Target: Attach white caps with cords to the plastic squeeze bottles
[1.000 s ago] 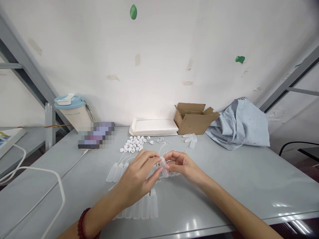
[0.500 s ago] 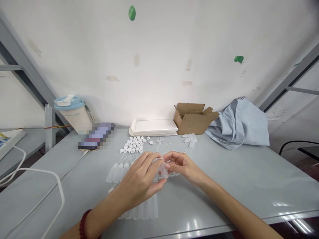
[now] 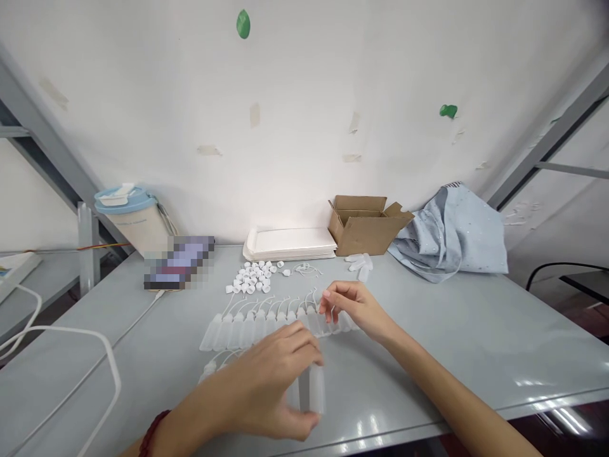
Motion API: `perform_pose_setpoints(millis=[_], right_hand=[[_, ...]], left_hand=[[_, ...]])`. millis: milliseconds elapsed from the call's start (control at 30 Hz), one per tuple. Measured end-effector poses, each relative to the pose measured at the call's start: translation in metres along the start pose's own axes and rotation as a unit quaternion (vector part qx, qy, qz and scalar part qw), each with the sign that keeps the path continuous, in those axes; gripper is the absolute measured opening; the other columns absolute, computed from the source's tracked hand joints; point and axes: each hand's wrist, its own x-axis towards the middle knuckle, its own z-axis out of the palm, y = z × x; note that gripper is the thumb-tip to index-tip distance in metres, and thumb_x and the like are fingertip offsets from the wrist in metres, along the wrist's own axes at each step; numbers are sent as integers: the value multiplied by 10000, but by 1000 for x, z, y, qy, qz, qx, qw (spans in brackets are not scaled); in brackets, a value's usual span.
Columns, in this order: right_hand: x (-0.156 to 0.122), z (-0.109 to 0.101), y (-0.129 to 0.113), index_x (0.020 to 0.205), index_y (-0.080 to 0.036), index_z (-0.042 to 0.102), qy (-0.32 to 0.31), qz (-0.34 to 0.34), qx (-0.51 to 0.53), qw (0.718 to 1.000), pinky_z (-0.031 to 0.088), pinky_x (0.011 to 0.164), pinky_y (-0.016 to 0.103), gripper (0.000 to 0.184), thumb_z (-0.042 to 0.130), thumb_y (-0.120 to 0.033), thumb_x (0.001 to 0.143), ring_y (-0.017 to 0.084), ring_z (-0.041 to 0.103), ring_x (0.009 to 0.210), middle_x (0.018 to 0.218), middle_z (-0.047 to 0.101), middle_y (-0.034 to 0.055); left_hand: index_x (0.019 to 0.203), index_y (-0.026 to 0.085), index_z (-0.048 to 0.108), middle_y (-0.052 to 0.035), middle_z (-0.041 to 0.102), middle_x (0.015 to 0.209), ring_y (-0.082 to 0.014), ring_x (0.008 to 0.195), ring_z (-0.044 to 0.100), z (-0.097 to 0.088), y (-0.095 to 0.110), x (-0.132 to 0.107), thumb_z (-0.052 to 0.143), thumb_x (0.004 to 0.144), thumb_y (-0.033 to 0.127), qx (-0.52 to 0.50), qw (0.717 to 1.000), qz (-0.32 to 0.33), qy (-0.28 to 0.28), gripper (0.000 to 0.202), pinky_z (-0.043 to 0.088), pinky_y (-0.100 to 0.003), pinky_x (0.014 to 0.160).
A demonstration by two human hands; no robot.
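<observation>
At the near edge of the counter (image 3: 428, 355), the left hand (image 3: 271, 387) had its grip closed round a small clear bottle (image 3: 316, 388), standing it upright (lining it up, I judged). The right hand (image 3: 354, 306) curled over the far row of bottles (image 3: 257, 324), and I could not tell its hold. The next move called for a steady, untipped release.

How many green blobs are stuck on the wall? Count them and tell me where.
2. One green blob high on the wall, near the middle; the other lower, to the right. A faint greenish speck by the right beam may be a third.
</observation>
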Motion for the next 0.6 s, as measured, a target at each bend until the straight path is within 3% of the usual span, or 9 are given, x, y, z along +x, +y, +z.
perform_pose_setpoints(millis=[200,600], right_hand=[[-1,1,-1,672,-155,628,-5,3,-2,1000,433,537,253,309,580,-418,826,106,552,542,674,640,24],[-2,0,-3,670,-151,625,1,9,-4,1000,429,543,238,300,585,-406,823,93,534,531,674,642,18]], left_hand=[[923,173,573,-36,595,895,-210,873,506,4,-1,-2,718,623,239,36,997,-28,-62,340,463,-302,728],[882,173,581,-43,570,858,-224,856,478,4,-4,-1,683,659,271,115,990,-45,-74,264,419,-314,722]])
